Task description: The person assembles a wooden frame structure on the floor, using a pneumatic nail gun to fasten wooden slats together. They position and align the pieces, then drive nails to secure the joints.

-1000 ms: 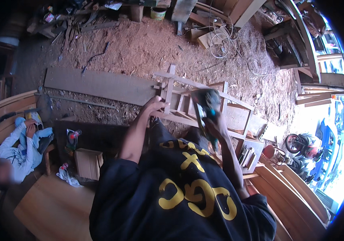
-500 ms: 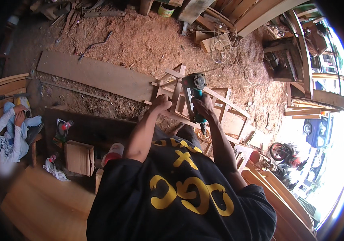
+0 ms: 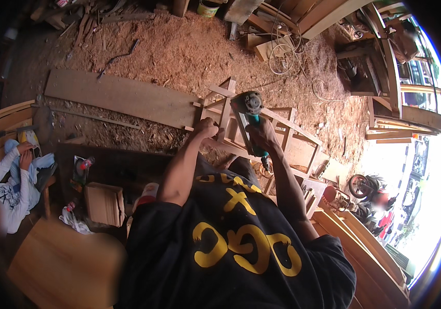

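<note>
My right hand (image 3: 263, 133) is wrapped round the grip of a green and black nail gun (image 3: 252, 102). Its rounded head points away from me, over a light wooden frame (image 3: 291, 126) made of narrow slats. On the left end of that frame, my left hand (image 3: 207, 127) is closed round a wooden piece. The exact grip of its fingers is partly hidden. A long brown board (image 3: 120, 95) lies on the ground to the left, reaching up to the frame's end.
Wood shavings (image 3: 179, 54) cover the ground. Lumber and a coiled cable (image 3: 282, 59) lie at the far right. A seated person (image 3: 14, 180) is at the left, near a cardboard box (image 3: 105, 204). Stacked boards (image 3: 364, 252) stand at my right, with motorcycles (image 3: 367, 188) beyond.
The view has shifted slightly. The nail gun has turned a little in my right hand. My left hand stays at the frame's left end.
</note>
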Tool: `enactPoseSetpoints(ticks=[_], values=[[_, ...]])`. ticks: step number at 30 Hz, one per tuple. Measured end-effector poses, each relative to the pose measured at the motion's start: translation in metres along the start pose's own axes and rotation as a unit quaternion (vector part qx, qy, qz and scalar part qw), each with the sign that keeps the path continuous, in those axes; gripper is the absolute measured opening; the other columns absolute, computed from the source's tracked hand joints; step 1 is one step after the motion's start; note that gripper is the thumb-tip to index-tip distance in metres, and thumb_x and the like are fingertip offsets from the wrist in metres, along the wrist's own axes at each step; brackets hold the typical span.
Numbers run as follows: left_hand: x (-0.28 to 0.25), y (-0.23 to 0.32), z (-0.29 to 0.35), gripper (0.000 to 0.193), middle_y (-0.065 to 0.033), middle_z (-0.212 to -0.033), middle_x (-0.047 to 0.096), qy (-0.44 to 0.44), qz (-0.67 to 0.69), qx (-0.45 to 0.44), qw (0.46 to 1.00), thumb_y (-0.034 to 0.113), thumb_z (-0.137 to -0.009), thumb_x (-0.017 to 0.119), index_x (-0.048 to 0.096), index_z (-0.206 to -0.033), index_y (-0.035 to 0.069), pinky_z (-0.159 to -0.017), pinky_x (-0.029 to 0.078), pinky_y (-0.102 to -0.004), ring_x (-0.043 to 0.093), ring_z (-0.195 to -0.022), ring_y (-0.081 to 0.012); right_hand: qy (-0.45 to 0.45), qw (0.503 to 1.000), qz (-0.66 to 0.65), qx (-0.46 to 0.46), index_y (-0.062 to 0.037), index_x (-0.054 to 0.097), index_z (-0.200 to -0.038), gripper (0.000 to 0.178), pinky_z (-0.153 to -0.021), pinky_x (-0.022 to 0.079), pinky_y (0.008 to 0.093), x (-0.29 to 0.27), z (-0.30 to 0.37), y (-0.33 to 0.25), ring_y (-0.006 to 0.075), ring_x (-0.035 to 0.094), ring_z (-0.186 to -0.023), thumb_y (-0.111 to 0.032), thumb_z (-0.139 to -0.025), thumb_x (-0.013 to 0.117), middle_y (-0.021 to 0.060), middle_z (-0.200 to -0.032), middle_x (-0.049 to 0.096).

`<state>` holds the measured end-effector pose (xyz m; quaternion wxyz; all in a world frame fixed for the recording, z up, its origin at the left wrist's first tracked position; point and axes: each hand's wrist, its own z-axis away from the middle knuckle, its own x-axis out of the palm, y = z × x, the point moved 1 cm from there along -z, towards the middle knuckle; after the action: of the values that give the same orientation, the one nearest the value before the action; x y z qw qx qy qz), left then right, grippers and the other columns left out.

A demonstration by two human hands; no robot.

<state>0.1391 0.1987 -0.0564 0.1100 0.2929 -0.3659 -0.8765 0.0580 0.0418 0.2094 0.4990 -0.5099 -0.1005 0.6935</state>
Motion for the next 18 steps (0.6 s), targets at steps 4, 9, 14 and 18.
enactPoseSetpoints(ticks=[4,9,14,18], values=[[-0.028,0.015,0.019,0.060,-0.0258,-0.104,0.068,-0.117,0.067,-0.041,0.990,0.047,-0.073,0.080,0.066,-0.101,-0.005,-0.086,0.052,-0.0428,0.067,-0.100,-0.0353,0.004,1.000,0.007,0.016,0.0030,0.060,-0.087,0.032,-0.057,0.049,0.0396,0.004,0.030,0.001,0.0247,0.063,-0.059,-0.027,-0.077,0.063,0.0142,-0.065,0.062],[-0.067,0.002,0.046,0.042,-0.0154,-0.100,0.073,-0.124,-0.124,0.056,0.983,0.032,-0.074,0.081,0.072,-0.103,0.004,-0.079,0.054,-0.0360,0.071,-0.087,-0.0266,-0.049,0.997,0.008,0.056,0.0023,0.061,-0.095,0.031,-0.064,0.051,0.0436,0.019,0.048,0.017,0.0354,0.069,-0.071,-0.025,-0.081,0.062,0.0232,-0.076,0.066],[-0.078,-0.001,0.076,0.041,-0.0159,-0.100,0.073,-0.134,-0.081,0.027,0.987,0.025,-0.073,0.078,0.071,-0.107,0.003,-0.081,0.053,-0.0370,0.070,-0.091,-0.0272,-0.040,0.999,-0.005,0.017,0.0023,0.060,-0.097,0.028,-0.060,0.053,0.0415,0.037,0.056,0.027,0.0307,0.070,-0.066,-0.018,-0.079,0.061,0.0200,-0.072,0.067],[-0.076,0.002,0.087,0.039,-0.0162,-0.098,0.073,-0.100,-0.050,0.029,0.993,0.022,-0.074,0.077,0.071,-0.108,0.003,-0.079,0.053,-0.0377,0.070,-0.090,-0.0272,-0.019,0.999,0.022,0.016,0.0038,0.060,-0.099,0.030,-0.061,0.054,0.0414,0.047,0.060,0.030,0.0295,0.070,-0.065,-0.019,-0.079,0.061,0.0203,-0.074,0.067]])
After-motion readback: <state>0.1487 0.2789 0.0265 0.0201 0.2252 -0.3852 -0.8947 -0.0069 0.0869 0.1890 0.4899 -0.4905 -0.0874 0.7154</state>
